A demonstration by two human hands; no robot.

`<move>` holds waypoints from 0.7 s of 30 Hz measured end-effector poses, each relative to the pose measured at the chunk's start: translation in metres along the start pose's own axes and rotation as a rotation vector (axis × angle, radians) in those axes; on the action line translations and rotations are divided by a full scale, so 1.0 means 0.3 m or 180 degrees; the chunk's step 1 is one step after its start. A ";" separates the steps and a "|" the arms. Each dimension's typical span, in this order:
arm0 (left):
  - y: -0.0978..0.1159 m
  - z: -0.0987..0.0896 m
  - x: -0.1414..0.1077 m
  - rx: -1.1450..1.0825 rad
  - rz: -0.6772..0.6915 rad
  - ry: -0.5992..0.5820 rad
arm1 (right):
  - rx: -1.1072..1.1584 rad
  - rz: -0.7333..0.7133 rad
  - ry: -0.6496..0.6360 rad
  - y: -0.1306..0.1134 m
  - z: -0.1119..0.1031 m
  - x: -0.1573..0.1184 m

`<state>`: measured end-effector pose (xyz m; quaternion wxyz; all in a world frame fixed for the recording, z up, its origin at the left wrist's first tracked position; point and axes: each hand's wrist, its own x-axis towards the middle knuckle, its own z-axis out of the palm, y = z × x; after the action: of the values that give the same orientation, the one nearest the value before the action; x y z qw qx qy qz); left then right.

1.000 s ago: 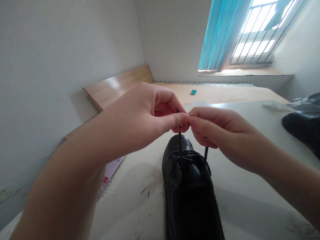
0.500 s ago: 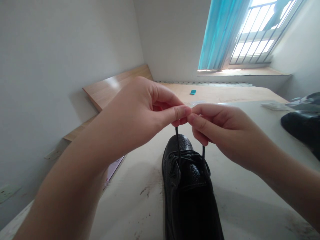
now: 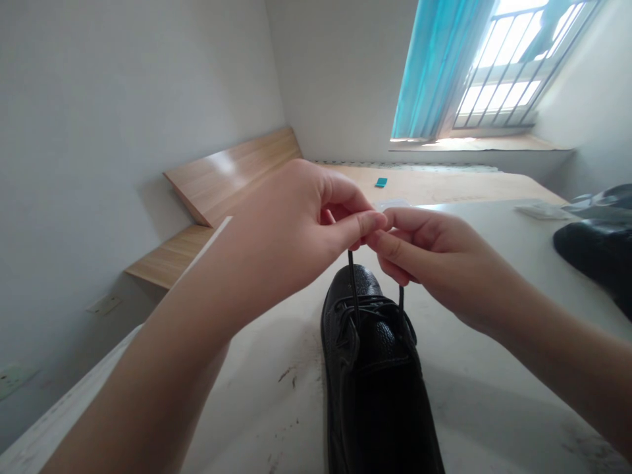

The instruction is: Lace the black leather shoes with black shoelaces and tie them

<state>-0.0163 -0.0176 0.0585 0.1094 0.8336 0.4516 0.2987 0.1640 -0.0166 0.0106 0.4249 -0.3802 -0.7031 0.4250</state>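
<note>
A black leather shoe (image 3: pixel 340 368) stands on the white tabletop, its toe pointing away from me. Two ends of its black shoelace (image 3: pixel 353 283) rise from the upper eyelets into my fingers. My left hand (image 3: pixel 320 217) pinches the lace above the toe, thumb against fingers. Touching it at the fingertips, my right hand (image 3: pixel 419 247) is closed on the lace's other end. The tips of the lace are hidden between the fingers.
Another black shoe (image 3: pixel 592 250) lies at the right edge, near a clear plastic packet (image 3: pixel 543 210). A small teal item (image 3: pixel 381 182) lies on the wooden surface (image 3: pixel 459 184) behind. Wooden boards (image 3: pixel 232 168) lean at the left wall.
My left hand and forearm have shifted slightly right, with the left thumb now overlapping the right fingertips. The purple printed item beside my left forearm is no longer visible.
</note>
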 end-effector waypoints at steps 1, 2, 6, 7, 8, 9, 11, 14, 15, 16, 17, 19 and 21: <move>0.002 -0.003 -0.001 -0.0008 0.0000 0.0006 | -0.0008 -0.0012 -0.0008 -0.001 -0.003 -0.002; 0.003 -0.005 -0.002 -0.0011 0.0009 0.0015 | -0.0020 -0.0029 -0.0024 -0.003 -0.006 -0.005; 0.006 -0.008 -0.006 -0.0122 0.0059 0.0039 | -0.0139 -0.0093 -0.0218 -0.007 -0.011 -0.009; 0.006 -0.007 -0.007 -0.0220 0.0066 0.0023 | -0.0173 -0.0136 -0.0273 -0.007 -0.010 -0.008; 0.007 -0.005 -0.007 -0.0336 0.0072 0.0013 | -0.0187 -0.0210 -0.0303 -0.007 -0.007 -0.007; 0.007 -0.003 -0.007 -0.0454 0.0081 0.0007 | -0.0181 -0.0310 -0.0311 -0.006 -0.004 -0.006; 0.009 0.002 -0.008 -0.0668 0.0118 0.0027 | -0.0078 -0.0513 -0.0312 -0.005 0.001 -0.005; 0.016 0.007 -0.010 -0.1007 0.0175 0.0109 | 0.0190 -0.0559 -0.0516 -0.006 0.002 -0.011; 0.019 0.008 -0.011 -0.1129 0.0179 0.0107 | 0.0276 -0.0514 -0.0620 -0.006 0.001 -0.015; 0.022 0.007 -0.013 -0.1239 0.0181 0.0078 | 0.0362 -0.0452 -0.0718 -0.007 0.001 -0.019; 0.024 0.006 -0.014 -0.1333 0.0190 0.0027 | 0.0461 -0.0387 -0.0802 -0.008 0.001 -0.023; 0.027 0.002 -0.017 -0.1447 0.0224 -0.0100 | 0.0716 -0.0278 -0.0918 -0.012 0.004 -0.031; 0.028 -0.001 -0.018 -0.1443 0.0238 -0.0165 | 0.0997 -0.0209 -0.0992 -0.015 0.009 -0.035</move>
<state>-0.0128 -0.0268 0.0604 0.2942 0.8112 0.3388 0.3749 0.1646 -0.0284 0.0112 0.3785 -0.2162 -0.6977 0.5686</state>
